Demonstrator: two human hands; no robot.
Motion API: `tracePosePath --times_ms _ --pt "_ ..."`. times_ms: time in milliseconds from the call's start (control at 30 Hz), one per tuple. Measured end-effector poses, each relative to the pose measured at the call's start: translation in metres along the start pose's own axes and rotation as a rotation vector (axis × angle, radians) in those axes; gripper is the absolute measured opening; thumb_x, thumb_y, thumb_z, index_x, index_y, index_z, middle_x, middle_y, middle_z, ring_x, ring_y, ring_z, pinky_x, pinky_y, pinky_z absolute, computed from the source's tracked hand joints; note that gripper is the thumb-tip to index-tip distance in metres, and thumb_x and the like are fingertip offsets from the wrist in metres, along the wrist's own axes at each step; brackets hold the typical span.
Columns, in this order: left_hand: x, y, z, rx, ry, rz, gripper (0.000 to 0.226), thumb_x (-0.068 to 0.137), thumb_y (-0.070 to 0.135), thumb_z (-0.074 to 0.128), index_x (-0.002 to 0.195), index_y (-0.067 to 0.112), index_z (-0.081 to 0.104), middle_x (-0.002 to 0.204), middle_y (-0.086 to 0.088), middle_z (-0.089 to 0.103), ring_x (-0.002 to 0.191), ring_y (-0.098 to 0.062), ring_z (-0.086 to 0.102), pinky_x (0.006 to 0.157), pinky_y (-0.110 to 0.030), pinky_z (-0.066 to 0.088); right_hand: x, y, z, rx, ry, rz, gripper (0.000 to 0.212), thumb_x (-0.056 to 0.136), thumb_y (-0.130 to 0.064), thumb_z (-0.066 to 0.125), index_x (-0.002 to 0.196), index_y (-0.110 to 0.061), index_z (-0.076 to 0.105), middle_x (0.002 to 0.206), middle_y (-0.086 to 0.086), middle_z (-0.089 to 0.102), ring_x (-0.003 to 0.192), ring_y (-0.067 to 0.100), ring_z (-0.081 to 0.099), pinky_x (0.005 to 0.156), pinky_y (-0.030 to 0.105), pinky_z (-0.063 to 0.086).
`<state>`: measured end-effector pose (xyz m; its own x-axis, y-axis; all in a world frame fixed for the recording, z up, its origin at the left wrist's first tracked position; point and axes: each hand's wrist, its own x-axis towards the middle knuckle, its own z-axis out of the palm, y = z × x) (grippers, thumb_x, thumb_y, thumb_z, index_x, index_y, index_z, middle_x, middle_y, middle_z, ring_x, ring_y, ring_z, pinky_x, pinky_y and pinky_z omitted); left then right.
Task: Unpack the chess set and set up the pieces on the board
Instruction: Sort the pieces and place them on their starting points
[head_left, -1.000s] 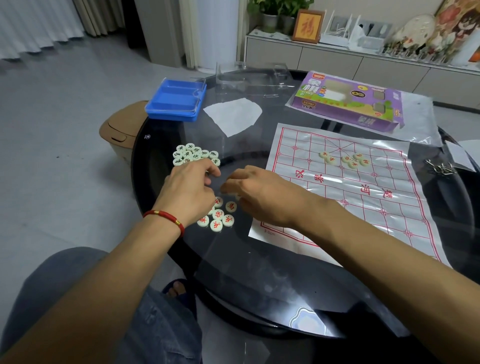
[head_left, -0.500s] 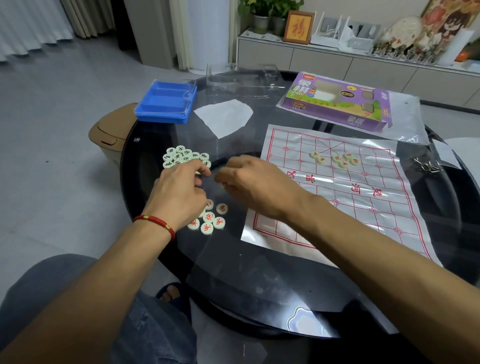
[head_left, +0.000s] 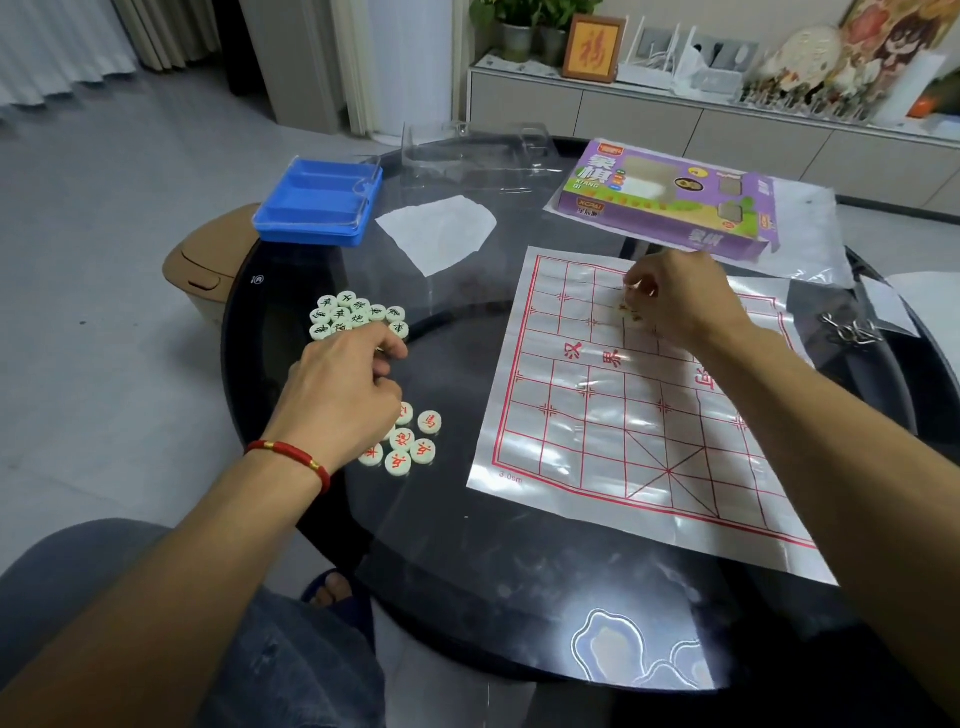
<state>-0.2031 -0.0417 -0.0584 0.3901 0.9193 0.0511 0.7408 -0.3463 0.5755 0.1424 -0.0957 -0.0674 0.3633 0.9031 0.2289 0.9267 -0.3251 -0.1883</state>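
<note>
**A:** Which step is in hand here?

**B:** Sorting and placing. The right hand (head_left: 675, 299) reaches over the far part of the board (head_left: 623, 415), fingers curled down over a few pale pieces (head_left: 626, 310) that lie under its fingertips. Whether it pinches one of them cannot be told; the fingers hide it.

**A:** And the other hand?

**B:** The left hand (head_left: 345, 395) rests on the dark glass surface (head_left: 467, 571) between two heaps. The black-lettered pieces (head_left: 356, 314) lie just beyond its knuckles; the red-lettered pieces (head_left: 410, 441) lie just beside its wrist, on the board's side. Its fingers are curled with thumb and forefinger closed together, apparently on a piece, though the piece itself barely shows.

**A:** How far along is the job?

**B:** Unpacking looks finished: the purple box (head_left: 670, 208), the blue tray (head_left: 317, 205) and a clear plastic insert (head_left: 478, 156) sit beyond both hands, set aside. Setting up has hardly begun, since most pieces are off the board.

**A:** What does the next move call for?

**B:** Likely, spreading the pieces under the right hand onto line crossings along the far edge, then ferrying more from the heaps. The board is a thin glossy sheet, so a light touch should keep it from sliding.
</note>
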Motion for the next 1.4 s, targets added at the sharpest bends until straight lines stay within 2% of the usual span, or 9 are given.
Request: tracePosePath --times_ms 133,233,333,433,533,800,1033,1167,1400 --pt "0.0 0.0 -0.001 -0.011 0.0 -0.009 0.036 0.08 0.005 0.056 0.103 0.03 0.068 0.088 0.011 0.064 0.08 -0.01 0.059 0.085 -0.034 0.053 0.004 0.004 -0.006 -0.012 0.088 -0.009 0.019 0.095 -0.006 0.059 0.105 -0.006 0.076 0.098 0.015 0.075 0.088 0.035 0.07 0.079 0.043 0.059" --pt "0.0 0.0 -0.001 -0.011 -0.007 -0.015 0.036 0.08 0.005 0.057 0.104 0.03 0.068 0.088 0.011 0.064 0.08 -0.01 0.06 0.086 -0.036 0.053 0.003 -0.009 -0.023 0.049 0.176 0.012 0.027 0.098 -0.002 0.052 0.108 -0.005 0.076 0.105 0.015 0.076 0.09 0.033 0.07 0.081 0.043 0.059" --pt "0.001 0.002 -0.001 -0.005 -0.015 -0.005 0.036 0.081 0.005 0.057 0.105 0.03 0.068 0.089 0.011 0.064 0.08 -0.009 0.06 0.085 -0.034 0.053 -0.02 -0.052 -0.032 0.17 0.065 -0.175 0.025 0.096 -0.004 0.059 0.112 -0.012 0.076 0.106 0.007 0.076 0.091 0.02 0.071 0.084 0.036 0.06" --pt "0.0 0.003 -0.002 -0.002 -0.028 0.0 0.04 0.081 0.003 0.055 0.108 0.029 0.068 0.092 0.01 0.064 0.087 -0.014 0.06 0.091 -0.036 0.052 -0.057 -0.11 -0.028 0.224 -0.14 -0.492 0.021 0.095 -0.013 0.065 0.113 -0.018 0.074 0.106 -0.002 0.074 0.087 0.009 0.068 0.076 0.024 0.057" --pt "0.001 0.0 -0.003 -0.003 -0.034 0.001 0.042 0.08 0.001 0.052 0.107 0.03 0.068 0.092 0.01 0.064 0.092 -0.016 0.061 0.093 -0.038 0.052 -0.079 -0.151 -0.015 0.219 -0.277 -0.649 0.026 0.095 -0.028 0.068 0.121 -0.023 0.069 0.112 -0.004 0.066 0.091 0.007 0.06 0.077 0.024 0.051" --pt "0.006 -0.014 -0.013 0.004 -0.125 0.098 0.048 0.083 -0.007 0.051 0.108 0.029 0.07 0.102 0.007 0.066 0.098 -0.008 0.063 0.088 -0.028 0.055 -0.077 -0.172 0.006 0.214 -0.338 -0.681 0.041 0.097 -0.022 0.063 0.138 -0.024 0.06 0.126 0.001 0.058 0.108 0.014 0.057 0.083 0.022 0.043" --pt "0.006 -0.022 -0.016 0.053 -0.147 0.155 0.046 0.089 -0.007 0.05 0.11 0.03 0.069 0.107 0.009 0.064 0.102 -0.008 0.059 0.085 -0.021 0.05 -0.076 -0.173 0.009 0.162 -0.269 -0.698 0.027 0.098 -0.03 0.06 0.119 -0.016 0.071 0.111 0.006 0.064 0.097 0.024 0.063 0.08 0.042 0.055" --pt "0.006 -0.028 -0.017 0.064 -0.156 0.187 0.045 0.088 -0.004 0.051 0.111 0.031 0.068 0.106 0.009 0.064 0.1 -0.006 0.059 0.074 -0.009 0.042 -0.078 -0.174 0.009 0.112 -0.245 -0.741 0.027 0.1 -0.031 0.057 0.116 -0.013 0.069 0.107 0.006 0.063 0.093 0.025 0.062 0.078 0.043 0.054" --pt "0.002 -0.024 -0.015 0.082 -0.145 0.23 0.045 0.088 0.001 0.056 0.124 0.028 0.065 0.099 0.011 0.061 0.086 -0.003 0.058 0.075 -0.012 0.044 -0.078 -0.175 0.011 0.139 -0.22 -0.748 0.022 0.098 -0.029 0.06 0.109 -0.011 0.068 0.102 0.006 0.061 0.089 0.024 0.059 0.076 0.04 0.05"
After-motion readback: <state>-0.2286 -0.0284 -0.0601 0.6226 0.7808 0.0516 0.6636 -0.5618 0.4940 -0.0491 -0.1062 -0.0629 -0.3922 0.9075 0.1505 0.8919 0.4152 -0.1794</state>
